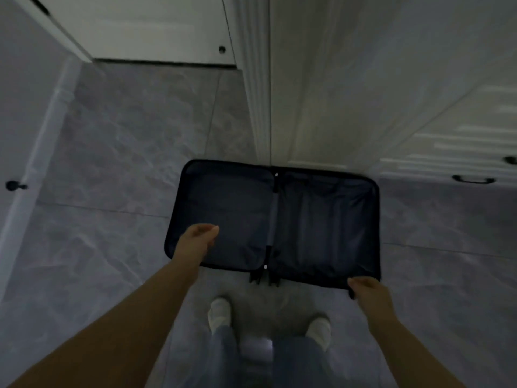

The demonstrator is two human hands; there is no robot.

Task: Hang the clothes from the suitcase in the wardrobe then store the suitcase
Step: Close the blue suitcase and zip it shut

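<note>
right hand (pixel 366 289): fingers clamped on near corner of suitcase (pixel 321 219), which lay open and empty on floor (pixel 112 163). left hand (pixel 200 239): fingers together, over left half. remaining, apparently: closing, storing.

We see the suitcase (pixel 274 219) lying open flat on the floor (pixel 126 152), both halves side by side, just in front of our feet (pixel 221 310). Behind it stands the wardrobe (pixel 349 79), its far edge touching the wardrobe base. Our left hand (pixel 200 238) is over the left half; our right hand (pixel 366 289) is at the right half's near corner. A drawer handle (pixel 473 179) sits right of the suitcase.
</note>
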